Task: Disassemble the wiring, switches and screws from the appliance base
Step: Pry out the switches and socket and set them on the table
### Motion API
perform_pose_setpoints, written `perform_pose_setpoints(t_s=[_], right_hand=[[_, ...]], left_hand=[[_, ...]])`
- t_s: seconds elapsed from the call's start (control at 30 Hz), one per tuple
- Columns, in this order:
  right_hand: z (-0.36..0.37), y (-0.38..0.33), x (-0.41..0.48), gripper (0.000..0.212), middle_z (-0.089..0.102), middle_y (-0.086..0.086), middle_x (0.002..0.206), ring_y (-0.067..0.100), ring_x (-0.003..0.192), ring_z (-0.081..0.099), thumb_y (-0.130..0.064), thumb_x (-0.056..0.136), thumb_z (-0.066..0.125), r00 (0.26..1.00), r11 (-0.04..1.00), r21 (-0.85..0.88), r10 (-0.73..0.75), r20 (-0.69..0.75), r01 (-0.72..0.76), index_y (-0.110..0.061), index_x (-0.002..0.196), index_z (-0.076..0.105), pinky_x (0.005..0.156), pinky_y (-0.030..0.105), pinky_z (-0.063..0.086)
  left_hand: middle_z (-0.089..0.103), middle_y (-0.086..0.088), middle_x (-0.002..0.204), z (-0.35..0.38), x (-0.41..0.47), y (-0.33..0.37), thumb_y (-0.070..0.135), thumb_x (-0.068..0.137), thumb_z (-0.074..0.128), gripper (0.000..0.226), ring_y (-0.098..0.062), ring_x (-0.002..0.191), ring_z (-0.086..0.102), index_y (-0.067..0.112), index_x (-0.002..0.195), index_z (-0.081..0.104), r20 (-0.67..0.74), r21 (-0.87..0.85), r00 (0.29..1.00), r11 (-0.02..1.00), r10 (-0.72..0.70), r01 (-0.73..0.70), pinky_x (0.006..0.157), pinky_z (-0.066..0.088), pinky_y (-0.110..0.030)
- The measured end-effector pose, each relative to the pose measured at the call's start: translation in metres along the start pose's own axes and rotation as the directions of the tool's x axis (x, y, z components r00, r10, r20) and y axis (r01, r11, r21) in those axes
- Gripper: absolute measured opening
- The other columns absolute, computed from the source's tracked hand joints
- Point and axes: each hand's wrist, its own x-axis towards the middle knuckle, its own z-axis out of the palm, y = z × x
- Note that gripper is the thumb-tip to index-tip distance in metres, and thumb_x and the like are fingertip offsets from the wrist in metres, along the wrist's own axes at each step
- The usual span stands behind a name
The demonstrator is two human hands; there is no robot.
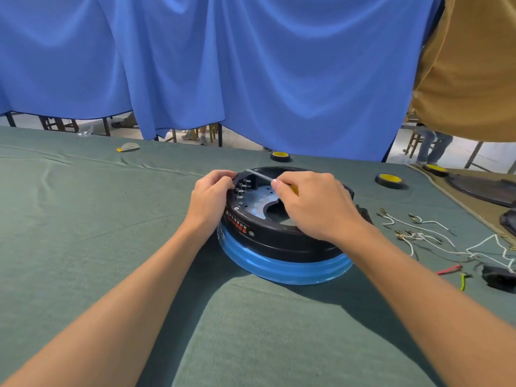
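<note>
The appliance base (282, 241) sits upside down in the middle of the worktop (83, 219). The left hand (212, 194) pinches its far left rim. The right hand (312, 203) pinches a screwdriver (261, 175) over the row of switches (242, 191). The tip could slip off a screw and poke the left fingers. Inside the base I see only a metal plate (258, 203). Loose wires (435, 236) lie right of the base.

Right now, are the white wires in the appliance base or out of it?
Out. The white wires lie loose on the green cloth, right of the appliance base.
</note>
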Motion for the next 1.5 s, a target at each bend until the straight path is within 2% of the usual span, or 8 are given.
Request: perform_pose_setpoints(t_s=[0.07, 0.2, 0.47, 0.73, 0.9, 1.07, 1.27, 1.5], right_hand=[[-0.004, 0.011, 0.003, 0.034, 0.061, -0.012, 0.071, 0.019, 0.078, 0.054, -0.045, 0.098, 0.038, 1.000, 1.000, -0.005, -0.016, -0.010, 0.016, -0.029, 0.085, 0.064, 0.071, 0.037, 0.045], [-0.015, 0.029, 0.016, 0.025, 0.064, -0.009, 0.090, 0.025, 0.095, 0.056, -0.042, 0.099, 0.042, 0.980, 1.000, -0.020, 0.004, 0.199, 0.000, -0.036, 0.098, 0.066, 0.086, 0.045, 0.047], [0.001, 0.017, 0.023, 0.029, 0.052, -0.017, 0.101, 0.016, 0.115, 0.049, -0.032, 0.101, 0.044, 0.973, 0.991, 0.084, -0.119, 0.199, 0.104, -0.042, 0.122, 0.061, 0.097, 0.045, 0.041], [-0.003, 0.026, 0.012, 0.025, 0.041, -0.025, 0.068, 0.012, 0.083, 0.045, -0.049, 0.094, 0.046, 0.988, 0.984, -0.103, -0.138, 0.067, 0.145, -0.045, 0.095, 0.070, 0.074, 0.031, 0.031], [-0.004, 0.021, 0.012, 0.028, 0.052, -0.013, 0.079, 0.015, 0.081, 0.041, -0.049, 0.095, 0.045, 0.977, 0.963, -0.170, -0.211, 0.003, 0.209, -0.041, 0.096, 0.071, 0.076, 0.033, 0.027], [-0.006, 0.017, 0.012, 0.027, 0.051, -0.011, 0.080, 0.014, 0.082, 0.038, -0.047, 0.096, 0.046, 0.959, 0.925, -0.264, -0.284, -0.001, 0.274, -0.041, 0.098, 0.072, 0.075, 0.035, 0.028], [-0.007, 0.012, 0.014, 0.026, 0.052, -0.008, 0.079, 0.015, 0.083, 0.039, -0.045, 0.096, 0.048, 0.941, 0.885, -0.336, -0.338, 0.017, 0.324, -0.038, 0.094, 0.073, 0.073, 0.035, 0.026], [-0.005, 0.008, 0.012, 0.026, 0.052, -0.008, 0.082, 0.013, 0.083, 0.035, -0.044, 0.097, 0.046, 0.941, 0.880, -0.355, -0.337, 0.004, 0.316, -0.040, 0.099, 0.072, 0.075, 0.034, 0.026]], left_hand=[[0.069, -0.001, 0.098, 0.001, -0.003, 0.003, 0.030, 0.068, 0.046, 0.040, -0.022, 0.099, 0.063, 0.021, 0.101, 0.068, -0.016, 0.015, 1.000, 1.000, 0.004, -0.004, 0.093, 0.049, -0.048], [0.063, -0.004, 0.112, 0.006, -0.010, 0.002, 0.038, 0.069, 0.044, 0.048, -0.028, 0.109, 0.058, 0.024, 0.111, 0.063, -0.043, 0.081, 0.998, 0.996, 0.039, -0.036, 0.100, 0.041, -0.059], [0.054, -0.002, 0.118, 0.009, -0.011, -0.002, 0.033, 0.083, 0.048, 0.044, -0.018, 0.117, 0.050, 0.019, 0.121, 0.065, -0.094, 0.095, 0.993, 0.994, 0.070, -0.061, 0.107, 0.037, -0.042], [0.057, 0.000, 0.111, 0.011, -0.010, -0.002, 0.032, 0.070, 0.051, 0.033, -0.017, 0.110, 0.057, 0.027, 0.095, 0.072, -0.087, -0.057, 0.996, 0.998, 0.016, -0.022, 0.102, 0.044, -0.039], [0.072, -0.004, 0.097, 0.010, -0.007, -0.007, 0.014, 0.083, 0.052, 0.031, -0.019, 0.090, 0.067, 0.013, 0.107, 0.071, -0.046, -0.188, 0.998, 0.982, -0.035, 0.026, 0.074, 0.053, -0.029], [0.073, -0.008, 0.099, 0.010, -0.007, -0.007, 0.007, 0.089, 0.050, 0.033, -0.020, 0.085, 0.068, 0.010, 0.116, 0.068, -0.027, -0.234, 0.997, 0.971, -0.066, 0.058, 0.072, 0.053, -0.029], [0.073, 0.004, 0.079, 0.012, -0.012, -0.004, 0.006, 0.090, 0.048, 0.032, -0.012, 0.075, 0.066, 0.027, 0.086, 0.072, -0.022, -0.267, 0.999, 0.964, -0.022, 0.016, 0.065, 0.052, -0.022], [0.074, 0.005, 0.077, 0.010, -0.011, -0.002, 0.004, 0.090, 0.049, 0.029, -0.009, 0.070, 0.068, 0.021, 0.094, 0.072, -0.005, -0.318, 0.998, 0.947, -0.055, 0.051, 0.056, 0.050, -0.017]])
